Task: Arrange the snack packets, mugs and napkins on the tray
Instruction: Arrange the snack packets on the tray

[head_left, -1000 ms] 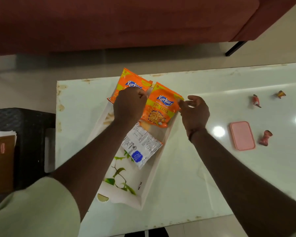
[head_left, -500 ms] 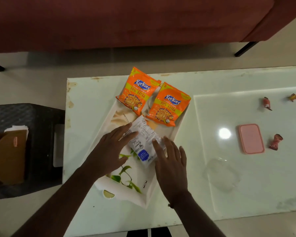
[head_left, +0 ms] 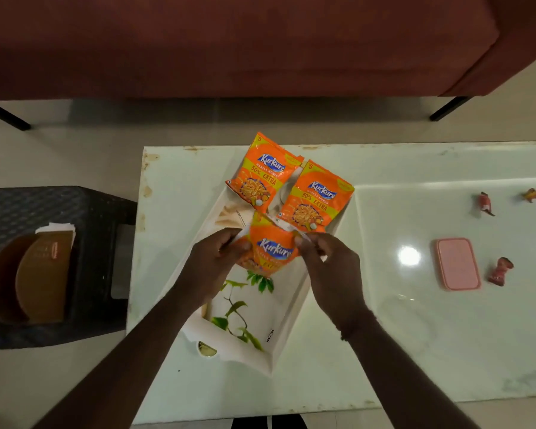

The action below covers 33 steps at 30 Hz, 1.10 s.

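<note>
A white tray (head_left: 287,331) with a green leaf print lies slanted on the pale table. Two orange snack packets rest face up at its far end, one on the left (head_left: 262,173) and one on the right (head_left: 314,201). A third orange snack packet (head_left: 273,247) is held just above the tray's middle, face up. My left hand (head_left: 212,263) grips its left edge and my right hand (head_left: 327,267) grips its right edge. No mugs show on the table.
A pink lidded box (head_left: 457,263) and three small wrapped sweets (head_left: 500,270) lie on the table (head_left: 384,351) to the right. A dark woven stool (head_left: 59,243) at the left holds brown items and white napkins (head_left: 56,227). A maroon sofa (head_left: 229,41) stands beyond the table.
The third packet lay white back up in the tray with both hands flat on it. Both hands now grip it, turned orange face up.
</note>
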Each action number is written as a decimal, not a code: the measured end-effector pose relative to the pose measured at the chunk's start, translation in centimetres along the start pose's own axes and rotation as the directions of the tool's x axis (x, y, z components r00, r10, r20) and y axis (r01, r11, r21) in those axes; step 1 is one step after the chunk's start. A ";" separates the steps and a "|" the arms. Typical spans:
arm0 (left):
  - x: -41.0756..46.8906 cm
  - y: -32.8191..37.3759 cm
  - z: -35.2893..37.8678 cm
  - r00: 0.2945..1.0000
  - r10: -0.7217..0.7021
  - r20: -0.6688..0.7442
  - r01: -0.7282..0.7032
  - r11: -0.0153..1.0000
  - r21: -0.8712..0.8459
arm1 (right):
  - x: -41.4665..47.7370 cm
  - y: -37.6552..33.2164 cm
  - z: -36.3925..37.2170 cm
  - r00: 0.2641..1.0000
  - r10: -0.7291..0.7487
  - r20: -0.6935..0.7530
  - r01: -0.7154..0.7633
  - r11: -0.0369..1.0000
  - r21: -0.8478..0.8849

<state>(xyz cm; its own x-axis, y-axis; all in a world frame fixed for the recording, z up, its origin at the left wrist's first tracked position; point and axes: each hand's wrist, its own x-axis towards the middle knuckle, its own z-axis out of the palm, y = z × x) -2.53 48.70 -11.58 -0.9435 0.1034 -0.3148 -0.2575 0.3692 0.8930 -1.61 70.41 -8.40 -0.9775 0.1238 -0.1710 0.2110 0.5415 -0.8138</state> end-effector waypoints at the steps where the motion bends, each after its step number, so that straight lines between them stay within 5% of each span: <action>1: 0.4 0.2 0.0 0.999 -0.036 -0.026 0.036 0.999 0.014 | 1.0 -0.4 0.0 1.000 0.024 0.015 -0.024 0.999 -0.025; 7: 3.6 0.4 1.3 0.980 -0.118 -0.161 0.161 0.944 0.290 | 7.5 -1.1 1.1 0.989 0.099 0.108 -0.058 0.943 -0.328; 12: 5.4 0.0 3.0 0.953 -0.058 -0.296 0.184 0.889 0.418 | 9.9 -0.1 2.3 0.999 0.034 0.001 -0.027 0.831 -0.555; 18: 6.5 -0.1 4.3 0.917 -0.005 -0.400 0.230 0.825 0.516 | 11.0 1.5 2.4 0.995 0.048 -0.091 -0.091 0.827 -0.555; 22: 6.8 -0.3 4.7 0.904 -0.017 -0.428 0.226 0.868 0.442 | 10.8 2.1 2.6 0.991 0.022 -0.129 -0.075 0.902 -0.424; 26: 4.4 -0.8 4.4 0.854 0.140 -0.501 0.137 0.869 0.475 | 5.8 2.7 2.5 0.957 -0.231 -0.178 0.131 0.886 -0.445; 30: 0.9 -2.2 4.5 0.897 0.345 -0.277 -0.083 0.747 0.659 | -0.9 4.4 4.5 0.875 -0.464 0.136 0.448 0.672 -0.590; 33: -0.5 -3.6 5.2 0.947 0.320 -0.011 -0.204 0.630 0.749 | -2.8 5.4 6.2 0.868 -0.381 0.317 0.492 0.582 -0.647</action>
<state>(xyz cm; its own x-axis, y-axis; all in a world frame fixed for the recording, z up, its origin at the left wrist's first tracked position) -0.07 52.10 -16.33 -0.9786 0.2057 -0.0089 0.1864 0.9034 0.3861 2.19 67.82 -15.74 -0.9319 -0.3625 -0.0146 -0.3527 0.9145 -0.1984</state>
